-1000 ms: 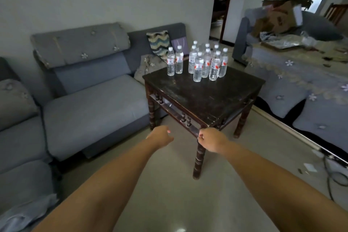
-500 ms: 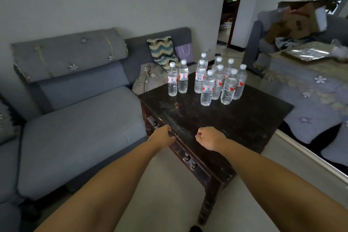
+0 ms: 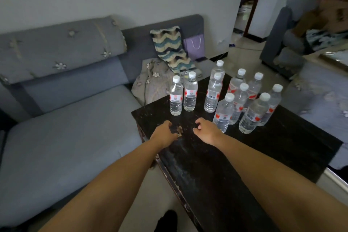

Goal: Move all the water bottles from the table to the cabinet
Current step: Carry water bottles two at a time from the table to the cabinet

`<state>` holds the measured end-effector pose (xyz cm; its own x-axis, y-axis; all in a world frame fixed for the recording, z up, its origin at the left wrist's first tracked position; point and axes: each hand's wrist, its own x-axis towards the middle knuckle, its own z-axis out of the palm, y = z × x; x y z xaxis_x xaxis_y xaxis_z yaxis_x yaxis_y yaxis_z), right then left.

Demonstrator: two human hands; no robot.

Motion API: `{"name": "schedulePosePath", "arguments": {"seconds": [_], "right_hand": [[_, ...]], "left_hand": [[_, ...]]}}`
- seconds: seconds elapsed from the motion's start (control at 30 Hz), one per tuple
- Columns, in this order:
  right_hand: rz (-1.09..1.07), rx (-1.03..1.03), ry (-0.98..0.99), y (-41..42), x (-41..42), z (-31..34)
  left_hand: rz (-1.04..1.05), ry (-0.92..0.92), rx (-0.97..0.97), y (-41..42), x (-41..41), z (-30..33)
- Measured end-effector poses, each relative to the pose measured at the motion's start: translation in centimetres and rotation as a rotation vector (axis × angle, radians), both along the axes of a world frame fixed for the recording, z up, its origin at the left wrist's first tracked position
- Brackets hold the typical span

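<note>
A: Report the position of the water bottles.

B: All stand upright on the dark wooden table [image 3: 263, 165], white caps on, red-and-white labels. Two sit as a pair at the table's 11 o'clock: the left bottle of the pair [image 3: 176, 96] and the right bottle of the pair [image 3: 190, 91], touching or nearly so. A larger cluster [image 3: 243, 98] occupies the 12 to 1 o'clock area; I count eight there, tightly packed, some partly hidden behind others. The nearest cluster bottle [image 3: 224, 112] stands just beside the right hand, at its 2 o'clock.

A: State of the hands?

B: Both forearms reach in from 6 o'clock over the tabletop. The left hand [image 3: 163, 133] is above the table's near-left edge, fingers loosely curled downward, holding nothing. The right hand [image 3: 206, 130] is above the tabletop, fingers curled in loosely with the thumb apart from them, also holding nothing. Neither hand touches a bottle. Whether either touches the table surface: cannot tell.

A: Surroundings?

B: A grey sofa [image 3: 66, 128] lies at 9 o'clock of the table. A wave-patterned cushion [image 3: 169, 47] and a purple paper bag [image 3: 194, 46] rest on it at 12 o'clock. A doorway [image 3: 248, 2] opens at 1 o'clock. A cabinet: not seen
</note>
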<state>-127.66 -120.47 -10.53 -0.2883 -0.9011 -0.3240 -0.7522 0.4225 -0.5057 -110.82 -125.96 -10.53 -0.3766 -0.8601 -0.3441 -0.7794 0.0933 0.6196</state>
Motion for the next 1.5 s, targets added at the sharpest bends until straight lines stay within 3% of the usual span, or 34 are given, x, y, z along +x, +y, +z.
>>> {"name": "schedulePosePath", "arguments": {"seconds": [0.17, 0.47, 0.63, 0.83, 1.2, 1.5], "right_hand": [[-0.175, 0.008, -0.139, -7.5, -2.5, -2.4], [-0.439, -0.262, -0.487, -18.2, -6.0, -5.5], [-0.413, -0.346, -0.547, -20.8, -7.4, -7.8], [-0.402, -0.329, -0.562, -22.1, -8.1, -8.2], [-0.394, -0.244, -0.379, -17.2, -5.6, -6.0], [-0.397, -0.192, -0.322, -5.0, -0.7, -4.0]], "left_hand": [[0.041, 0.069, 0.065, -8.1, -2.8, -2.7], [0.062, 0.305, 0.073, -18.9, -7.5, -8.5], [0.041, 0.447, 0.136, -21.5, -9.3, -10.1], [0.067, 0.393, 0.163, -22.7, -9.3, -9.8], [0.196, 0.323, 0.159, -20.5, -5.1, -7.5], [0.163, 0.338, 0.099, -8.0, -0.4, -3.1]]}}
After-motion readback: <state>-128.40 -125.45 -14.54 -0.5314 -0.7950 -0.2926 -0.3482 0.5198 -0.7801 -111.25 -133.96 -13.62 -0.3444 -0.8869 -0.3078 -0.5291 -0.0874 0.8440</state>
